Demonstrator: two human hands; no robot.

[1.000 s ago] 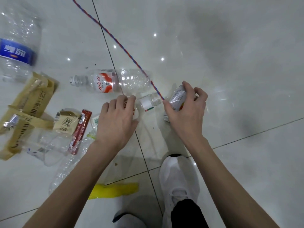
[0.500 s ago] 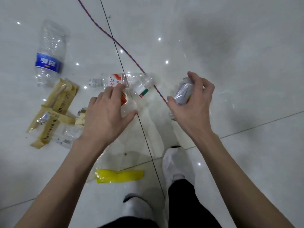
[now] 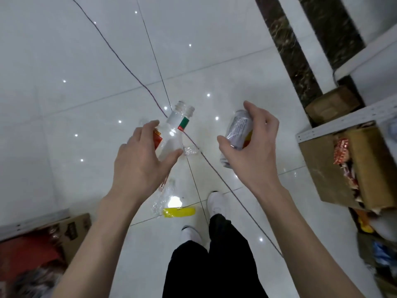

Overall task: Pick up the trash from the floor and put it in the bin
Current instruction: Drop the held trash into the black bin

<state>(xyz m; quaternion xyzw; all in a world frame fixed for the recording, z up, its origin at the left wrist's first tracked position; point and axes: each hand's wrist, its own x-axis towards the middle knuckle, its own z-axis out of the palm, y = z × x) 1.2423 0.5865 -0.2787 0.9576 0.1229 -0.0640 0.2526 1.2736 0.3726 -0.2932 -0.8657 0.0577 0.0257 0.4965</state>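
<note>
My left hand (image 3: 141, 162) grips two clear plastic bottles (image 3: 175, 125), necks pointing away, held up above the floor; one has a red label, the other a white, green and red one. My right hand (image 3: 251, 151) is closed around a silver drink can (image 3: 239, 130), also lifted off the floor. A crushed clear plastic bottle (image 3: 165, 198) and a yellow wrapper (image 3: 179, 212) lie on the white tiles below my hands, by my white shoes. No bin is clearly in view.
A thin red-blue cord (image 3: 120, 59) runs diagonally across the tiles. An open cardboard box (image 3: 322, 168) with snack packets stands at the right under a white shelf (image 3: 343, 119). Another cardboard box (image 3: 73, 231) sits at the lower left. A dark marble strip (image 3: 287, 50) crosses the upper right.
I have risen and turned; both hands lifted away from the floor with the bottles and can. The blue-label bottle and brown wrappers have left the view; boxes and shelf came in.
</note>
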